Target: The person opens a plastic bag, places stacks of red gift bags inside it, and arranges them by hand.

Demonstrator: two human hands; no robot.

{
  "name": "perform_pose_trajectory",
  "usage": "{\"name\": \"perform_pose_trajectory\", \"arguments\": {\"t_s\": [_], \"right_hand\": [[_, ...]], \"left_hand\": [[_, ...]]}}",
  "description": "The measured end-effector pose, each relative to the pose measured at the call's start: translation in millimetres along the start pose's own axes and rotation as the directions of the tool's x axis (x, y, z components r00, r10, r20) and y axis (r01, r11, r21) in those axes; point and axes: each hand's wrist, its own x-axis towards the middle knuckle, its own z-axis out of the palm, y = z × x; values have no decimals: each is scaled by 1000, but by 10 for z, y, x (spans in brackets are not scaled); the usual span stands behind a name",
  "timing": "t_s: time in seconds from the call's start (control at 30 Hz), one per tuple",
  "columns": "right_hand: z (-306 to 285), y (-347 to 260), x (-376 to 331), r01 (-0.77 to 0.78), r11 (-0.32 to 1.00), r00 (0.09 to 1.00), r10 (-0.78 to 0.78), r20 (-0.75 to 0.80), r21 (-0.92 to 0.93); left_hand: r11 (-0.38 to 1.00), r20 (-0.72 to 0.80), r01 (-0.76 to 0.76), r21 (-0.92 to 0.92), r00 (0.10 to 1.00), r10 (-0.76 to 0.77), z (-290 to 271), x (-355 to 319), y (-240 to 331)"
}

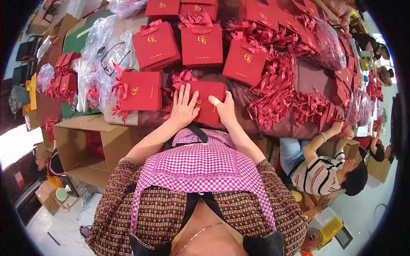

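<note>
A stack of small red paper gift bags (211, 88) with gold print and red ribbon handles lies right in front of me. On its left part rests my left hand (183, 107), flat, with the fingers stretched out. My right hand (225, 110) grips the right edge of the stack, its thumb in a yellowish finger cover lying on top; the fingers at the edge are partly hidden. To the left is another bag pile (140, 90), its ribbons hanging to one side. Further piles stand behind, one at the back left (156, 46) and one in the middle (201, 45).
Loose red ribbons (273, 96) heap up on the right. Clear plastic wrap (100, 40) and eyeglasses (114, 59) lie at the left. An open cardboard box (81, 141) stands below the table's left front edge. A co-worker (320, 170) sits at the right, handling red bags.
</note>
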Motion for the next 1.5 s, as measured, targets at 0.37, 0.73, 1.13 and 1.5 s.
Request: {"name": "perform_pose_trajectory", "arguments": {"t_s": [0.37,0.73,1.13,1.5], "right_hand": [[-135,224,194,-84,995,994,87,65,-47],[-468,39,-115,261,876,951,-305,-48,-406],[-417,-292,-376,-149,988,981,142,135,37],[-340,-494,-364,-295,899,946,227,233,325]], "left_hand": [[996,82,25,82,996,-32,61,74,68],[997,253,1,83,967,-22,-436,204,153],[995,400,-91,-47,911,102,-617,324,204],[967,289,-174,-187,931,223,-725,282,228]]}}
